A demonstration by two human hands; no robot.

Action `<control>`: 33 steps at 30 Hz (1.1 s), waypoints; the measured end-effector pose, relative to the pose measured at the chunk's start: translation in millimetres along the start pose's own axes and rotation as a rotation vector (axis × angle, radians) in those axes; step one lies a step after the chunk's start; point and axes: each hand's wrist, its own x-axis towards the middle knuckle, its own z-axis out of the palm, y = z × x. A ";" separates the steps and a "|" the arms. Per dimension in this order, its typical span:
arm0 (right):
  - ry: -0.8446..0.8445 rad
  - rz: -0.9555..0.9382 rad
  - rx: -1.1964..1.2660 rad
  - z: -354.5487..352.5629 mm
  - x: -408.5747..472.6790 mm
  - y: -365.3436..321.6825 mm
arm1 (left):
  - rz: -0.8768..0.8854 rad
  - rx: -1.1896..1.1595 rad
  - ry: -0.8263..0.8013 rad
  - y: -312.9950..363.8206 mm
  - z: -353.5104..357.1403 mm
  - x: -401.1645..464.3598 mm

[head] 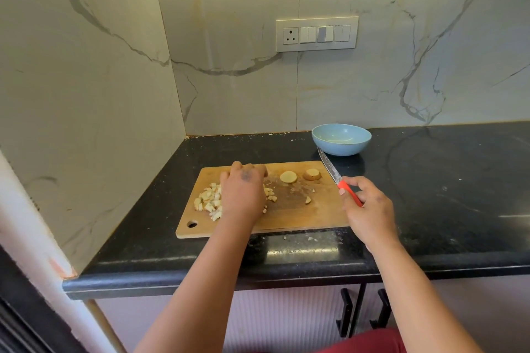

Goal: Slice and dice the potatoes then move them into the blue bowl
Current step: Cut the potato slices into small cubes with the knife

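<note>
The left hand (243, 195) is lying palm-down over the pale diced potato (208, 200) heaped at the left end of the cutting board (315, 215), fingers curved, though whether they are pinching anything I cannot tell; two uncut slices (288, 177) are waiting just right of its fingertips, at the board's far edge; the right hand (368, 209) is gripping the knife (339, 180), blade pointing towards the empty blue bowl (341, 139) beyond the board's far right corner.
</note>
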 end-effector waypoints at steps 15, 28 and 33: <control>-0.004 -0.029 -0.024 -0.1 -0.7 -0.6 | 0.147 -0.317 -0.250 52.3 33.2 -8.1; 0.039 -0.266 -0.240 8.3 -59.3 -15.0 | 0.114 -0.309 0.023 29.3 27.4 -36.3; -0.013 -0.369 -0.360 20.2 -77.4 -25.1 | 0.082 -0.301 0.017 33.8 29.6 -34.9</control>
